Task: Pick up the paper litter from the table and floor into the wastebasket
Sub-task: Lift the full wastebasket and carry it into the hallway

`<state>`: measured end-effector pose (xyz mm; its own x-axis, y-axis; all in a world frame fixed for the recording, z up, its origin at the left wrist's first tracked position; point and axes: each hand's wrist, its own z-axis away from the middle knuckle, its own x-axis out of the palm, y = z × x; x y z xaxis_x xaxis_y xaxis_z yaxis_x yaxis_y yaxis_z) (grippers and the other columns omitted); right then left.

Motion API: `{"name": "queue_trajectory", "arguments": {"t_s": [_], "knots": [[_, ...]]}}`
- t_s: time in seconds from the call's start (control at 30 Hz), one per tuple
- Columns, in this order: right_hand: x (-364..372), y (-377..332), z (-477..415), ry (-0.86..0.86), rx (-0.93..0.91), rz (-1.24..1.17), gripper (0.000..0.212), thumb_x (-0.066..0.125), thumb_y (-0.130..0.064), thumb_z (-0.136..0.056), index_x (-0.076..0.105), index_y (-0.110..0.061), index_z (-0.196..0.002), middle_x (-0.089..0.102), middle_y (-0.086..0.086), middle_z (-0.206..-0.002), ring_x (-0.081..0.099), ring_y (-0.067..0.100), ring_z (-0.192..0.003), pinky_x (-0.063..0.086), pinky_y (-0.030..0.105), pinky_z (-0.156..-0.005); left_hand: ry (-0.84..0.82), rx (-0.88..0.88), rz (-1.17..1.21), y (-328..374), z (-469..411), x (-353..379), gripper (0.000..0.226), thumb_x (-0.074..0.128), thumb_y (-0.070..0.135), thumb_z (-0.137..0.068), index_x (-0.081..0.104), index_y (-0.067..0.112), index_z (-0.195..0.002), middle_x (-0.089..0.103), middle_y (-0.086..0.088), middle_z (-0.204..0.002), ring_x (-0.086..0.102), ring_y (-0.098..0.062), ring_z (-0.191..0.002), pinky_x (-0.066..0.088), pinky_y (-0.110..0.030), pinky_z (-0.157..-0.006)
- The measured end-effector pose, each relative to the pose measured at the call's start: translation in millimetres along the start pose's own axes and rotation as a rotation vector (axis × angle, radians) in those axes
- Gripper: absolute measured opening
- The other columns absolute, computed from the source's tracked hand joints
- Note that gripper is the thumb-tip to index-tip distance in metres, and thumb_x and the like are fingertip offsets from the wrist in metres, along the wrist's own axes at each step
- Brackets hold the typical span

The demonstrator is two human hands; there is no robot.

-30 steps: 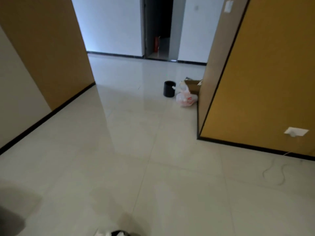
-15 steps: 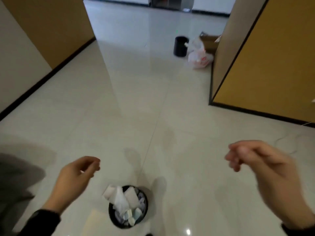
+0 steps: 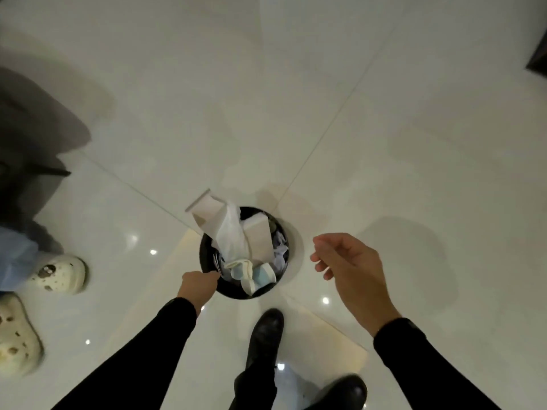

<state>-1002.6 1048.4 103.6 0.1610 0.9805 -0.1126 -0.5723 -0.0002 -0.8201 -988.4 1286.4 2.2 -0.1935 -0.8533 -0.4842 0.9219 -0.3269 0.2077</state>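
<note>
Viewed from directly above: black wastebasket (image 3: 207, 261) standing upright on the pale tiled floor (image 3: 325, 113), just ahead of a black shoe (image 3: 265, 335).

Basket contents: paper litter (image 3: 233, 235) piled above the rim, including a long white sheet, a boxy white piece (image 3: 204, 210) leaning out over the far-left edge, and pale blue scraps lower down. Overfilled, judging by the pieces standing proud of the rim; risk of spillage if tilted.

Left hand (image 3: 196, 287): closed at the near-left rim, fingers curled toward the edge. Probably gripping the rim to steady or lift the basket, though contact cannot be confirmed, since the fingertips are hidden against the dark wall.

Right hand (image 3: 346, 261): held in the air beside the basket on its right, clear of it, fingers loosely curled and apart, holding nothing. Positioned to press down the protruding paper or to take the opposite rim.

No loose paper visible on the floor in view; no table in view.

Bystander's cream clogs (image 3: 57, 276) at far left, well apart from the basket.
</note>
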Motion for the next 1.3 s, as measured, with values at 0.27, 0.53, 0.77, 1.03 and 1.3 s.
{"name": "queue_trajectory", "arguments": {"t_s": [0.27,0.53,0.77,1.03,1.3], "knots": [[-3.6,57.5,-14.8,0.003,0.16,0.133,0.019,0.058,-0.004,-0.085,0.067,-0.021,-0.082,0.069,-0.003,-0.063,0.06,0.004,-0.054,0.05,0.016,-0.054,-0.073,-0.094,0.191,-53.4,-67.0,50.3,0.025,0.041,0.009,-0.094,0.053,-0.007,-0.109,0.06,-0.017,-0.066,0.054,-0.023,-0.054,0.045,-0.022,-0.037],[-39.4,-1.2,1.6,0.083,0.413,0.004,0.011,0.053,-0.01,-0.091,0.06,-0.007,-0.098,0.066,0.009,-0.077,0.062,0.022,-0.067,0.05,0.031,-0.064,-0.075,0.159,0.225,34.8,11.8,14.3,0.023,0.044,-0.004,-0.086,0.053,-0.006,-0.066,0.057,-0.013,-0.036,0.056,-0.02,-0.029,0.047,-0.023,-0.03],[-66.6,-167.0,55.8,-0.004,0.558,-0.159,0.049,0.06,-0.045,-0.085,0.056,-0.003,-0.108,0.066,0.022,-0.089,0.067,0.031,-0.072,0.06,0.035,-0.061,-0.315,0.464,0.017,153.3,198.7,-68.7,0.026,0.045,-0.002,-0.085,0.057,-0.007,-0.062,0.06,-0.017,-0.041,0.055,-0.025,-0.032,0.044,-0.025,-0.034],[-144.1,-334.8,130.1,0.11,0.454,-0.216,0.015,0.044,-0.005,-0.085,0.056,0.002,-0.079,0.061,0.018,-0.063,0.057,0.028,-0.048,0.051,0.028,-0.048,-0.535,0.786,-0.153,295.5,395.4,-126.6,0.033,0.054,0.016,-0.09,0.064,-0.007,-0.069,0.068,-0.02,-0.056,0.062,-0.026,-0.042,0.049,-0.027,-0.04],[-228.7,-451.8,131.1,0.251,0.228,-0.272,0.03,0.03,-0.005,-0.091,0.043,-0.004,-0.118,0.056,0.021,-0.078,0.058,0.03,-0.063,0.053,0.028,-0.035,-0.114,1.217,-0.211,418.9,458.9,-158.5,0.021,0.053,0.021,-0.086,0.067,0.013,-0.074,0.073,-0.005,-0.076,0.067,-0.024,-0.072,0.054,-0.037,-0.071]]}}
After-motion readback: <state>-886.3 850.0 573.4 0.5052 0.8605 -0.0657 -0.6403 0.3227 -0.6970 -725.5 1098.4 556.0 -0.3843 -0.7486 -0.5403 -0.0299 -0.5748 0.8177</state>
